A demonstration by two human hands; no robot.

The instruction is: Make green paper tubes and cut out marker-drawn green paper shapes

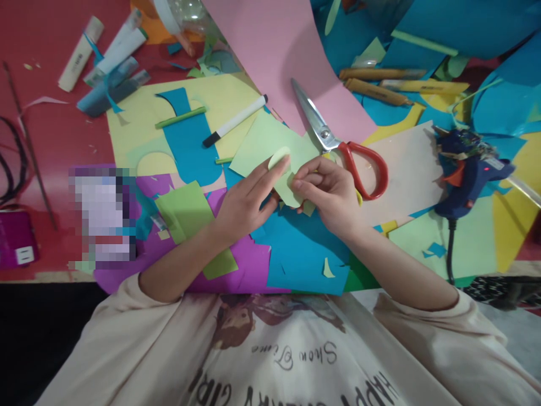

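Observation:
Between my two hands is a small pale green paper piece (289,190) with a rounded upper end. My left hand (249,200) grips it from the left, its fingers lying over the paper and the thumb beneath. The fingertips of my right hand (327,192) pinch its right edge. Behind the hands lies a larger light green paper sheet (262,141). Scissors with red handles (325,135) rest just beyond my right hand, blades pointing away to the upper left. A black-and-white marker (236,119) lies beyond my left hand.
A dark blue glue gun (475,177) with a cord stands at the right. Yellow-brown markers (376,90) lie at the back right, white and blue markers (114,62) at the back left. A pink sheet (270,39) and many coloured paper scraps cover the red table (38,129).

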